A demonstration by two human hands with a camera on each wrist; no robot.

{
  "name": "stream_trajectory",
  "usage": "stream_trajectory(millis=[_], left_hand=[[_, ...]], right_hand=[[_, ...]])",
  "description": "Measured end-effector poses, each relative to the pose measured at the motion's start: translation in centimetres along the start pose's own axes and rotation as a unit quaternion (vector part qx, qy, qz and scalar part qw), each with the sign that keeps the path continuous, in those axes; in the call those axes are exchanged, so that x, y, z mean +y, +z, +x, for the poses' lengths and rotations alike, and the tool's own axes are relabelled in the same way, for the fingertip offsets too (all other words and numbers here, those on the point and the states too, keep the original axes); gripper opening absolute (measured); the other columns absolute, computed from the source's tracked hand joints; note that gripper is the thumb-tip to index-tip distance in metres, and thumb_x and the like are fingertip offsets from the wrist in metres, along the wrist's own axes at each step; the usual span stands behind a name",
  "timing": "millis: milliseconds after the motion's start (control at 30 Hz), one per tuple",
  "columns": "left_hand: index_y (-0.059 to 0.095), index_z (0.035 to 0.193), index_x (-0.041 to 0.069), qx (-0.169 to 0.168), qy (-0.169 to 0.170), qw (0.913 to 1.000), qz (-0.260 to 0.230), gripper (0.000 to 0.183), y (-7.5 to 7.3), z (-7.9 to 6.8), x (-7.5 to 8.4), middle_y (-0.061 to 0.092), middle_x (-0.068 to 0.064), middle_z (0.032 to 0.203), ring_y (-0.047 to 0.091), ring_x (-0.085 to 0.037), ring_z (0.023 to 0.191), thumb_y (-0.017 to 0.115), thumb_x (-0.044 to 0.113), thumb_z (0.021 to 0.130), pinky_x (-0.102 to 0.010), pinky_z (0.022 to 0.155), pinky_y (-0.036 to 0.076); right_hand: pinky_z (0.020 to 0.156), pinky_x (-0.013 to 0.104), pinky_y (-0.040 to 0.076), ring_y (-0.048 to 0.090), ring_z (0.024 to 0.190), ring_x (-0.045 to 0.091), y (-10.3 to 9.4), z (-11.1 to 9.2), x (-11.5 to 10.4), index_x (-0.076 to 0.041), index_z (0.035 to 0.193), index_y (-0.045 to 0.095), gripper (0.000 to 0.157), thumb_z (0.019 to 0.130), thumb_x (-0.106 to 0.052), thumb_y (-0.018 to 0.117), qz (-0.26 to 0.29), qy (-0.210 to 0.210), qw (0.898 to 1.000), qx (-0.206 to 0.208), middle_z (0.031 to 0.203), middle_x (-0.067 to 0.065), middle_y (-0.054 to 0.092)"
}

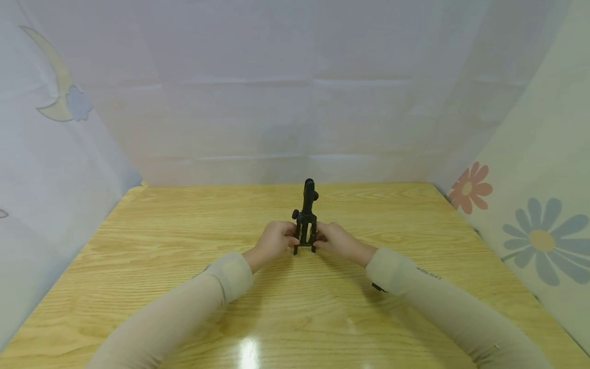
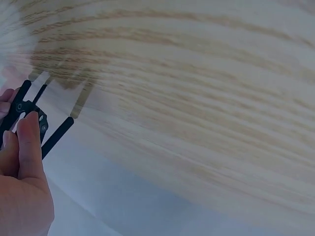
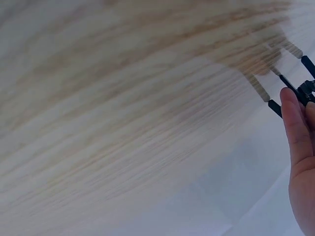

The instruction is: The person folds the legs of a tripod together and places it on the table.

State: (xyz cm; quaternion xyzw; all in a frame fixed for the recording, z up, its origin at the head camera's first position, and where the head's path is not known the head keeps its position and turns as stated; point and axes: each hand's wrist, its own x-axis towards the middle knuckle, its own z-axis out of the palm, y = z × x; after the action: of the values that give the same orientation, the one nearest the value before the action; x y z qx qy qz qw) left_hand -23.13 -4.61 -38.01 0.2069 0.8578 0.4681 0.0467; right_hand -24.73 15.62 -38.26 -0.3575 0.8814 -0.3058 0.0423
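A small black tripod [image 1: 309, 202] stands upright near the middle of the wooden table, its legs pointing down and slightly apart. Round knobs stick out from its column on both sides. From the left, my left hand [image 1: 275, 238] holds one leg between thumb and fingers. My right hand [image 1: 337, 241] grips the leg on the opposite side. In the left wrist view, the black legs [image 2: 58, 136] show beyond the left thumb, with their reflections on the tabletop. The right wrist view catches only part of the tripod [image 3: 306, 92] at its edge, beside the right hand [image 3: 301, 157].
The wood-grain table [image 1: 193, 215] runs back to a pale hanging cloth [image 1: 239, 118]. More cloth closes off both sides, with a moon print [image 1: 57, 77] at left and flower prints [image 1: 541, 240] at right.
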Motion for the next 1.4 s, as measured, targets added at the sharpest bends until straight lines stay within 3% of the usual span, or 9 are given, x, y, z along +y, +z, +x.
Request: stream_trajectory(millis=[233, 467, 733, 1033, 1133, 1400], left_hand=[[0.070, 0.104, -0.008, -0.013, -0.010, 0.9998, -0.011, 0.016, -0.1, 0.2, 0.1, 0.071, -0.019, 0.097, 0.070, -0.028, 0.076, 0.064, -0.005, 0.090, -0.031, 0.061, 0.057], [0.069, 0.097, -0.007, -0.011, -0.003, 0.9999, 0.006, 0.011, -0.2, 0.4, 0.0, 0.071, -0.017, 0.090, 0.066, -0.021, 0.068, 0.068, -0.007, 0.086, -0.029, 0.057, 0.055], [0.068, 0.101, -0.010, -0.009, -0.015, 0.9998, 0.000, 0.015, -0.2, 0.5, 0.3, 0.071, -0.017, 0.090, 0.064, -0.019, 0.067, 0.067, -0.008, 0.087, -0.028, 0.057, 0.053], [0.069, 0.102, -0.007, 0.013, -0.032, 0.9993, -0.017, 0.015, -0.1, 0.7, -0.3, 0.070, -0.015, 0.097, 0.067, -0.025, 0.090, 0.067, -0.005, 0.087, -0.031, 0.074, 0.057], [0.069, 0.103, -0.007, 0.015, -0.028, 0.9993, -0.021, 0.015, -0.1, 0.9, -0.5, 0.070, -0.015, 0.099, 0.067, -0.026, 0.093, 0.066, -0.005, 0.089, -0.032, 0.073, 0.056], [0.070, 0.104, -0.008, 0.009, -0.021, 0.9997, -0.008, 0.016, -0.1, 1.1, -0.5, 0.071, -0.018, 0.100, 0.068, -0.027, 0.092, 0.065, -0.005, 0.089, -0.030, 0.069, 0.056]], right_hand=[[0.075, 0.032, 0.058, 0.070, 0.087, 0.030, 0.0, 0.0, 0.2, 0.009, 0.112, 0.059, 0.027, 0.086, 0.009, 0.067, 0.008, 0.000, 1.000, 0.006, 0.095, 0.020, 0.071], [0.071, 0.030, 0.058, 0.071, 0.084, 0.029, 0.1, 0.2, 0.4, 0.009, 0.112, 0.061, 0.029, 0.084, 0.007, 0.069, 0.012, -0.006, 1.000, 0.016, 0.092, 0.019, 0.072], [0.072, 0.029, 0.057, 0.070, 0.086, 0.029, 0.0, 0.4, 0.8, 0.009, 0.112, 0.062, 0.028, 0.085, 0.007, 0.069, 0.039, 0.006, 0.999, 0.015, 0.092, 0.019, 0.071], [0.067, 0.032, 0.057, 0.067, 0.077, 0.019, 0.1, 0.3, 1.2, 0.008, 0.101, 0.067, 0.013, 0.089, 0.004, 0.067, 0.127, 0.060, 0.990, 0.002, 0.088, 0.013, 0.071], [0.066, 0.031, 0.055, 0.064, 0.073, 0.018, 0.2, 0.4, 1.3, 0.007, 0.101, 0.068, 0.012, 0.090, 0.001, 0.066, 0.118, 0.051, 0.992, -0.010, 0.087, 0.011, 0.071], [0.084, 0.032, 0.055, 0.068, 0.097, 0.027, 0.2, 0.4, 1.3, 0.007, 0.110, 0.067, 0.023, 0.087, 0.001, 0.069, 0.070, -0.002, 0.997, -0.020, 0.102, 0.016, 0.071]])
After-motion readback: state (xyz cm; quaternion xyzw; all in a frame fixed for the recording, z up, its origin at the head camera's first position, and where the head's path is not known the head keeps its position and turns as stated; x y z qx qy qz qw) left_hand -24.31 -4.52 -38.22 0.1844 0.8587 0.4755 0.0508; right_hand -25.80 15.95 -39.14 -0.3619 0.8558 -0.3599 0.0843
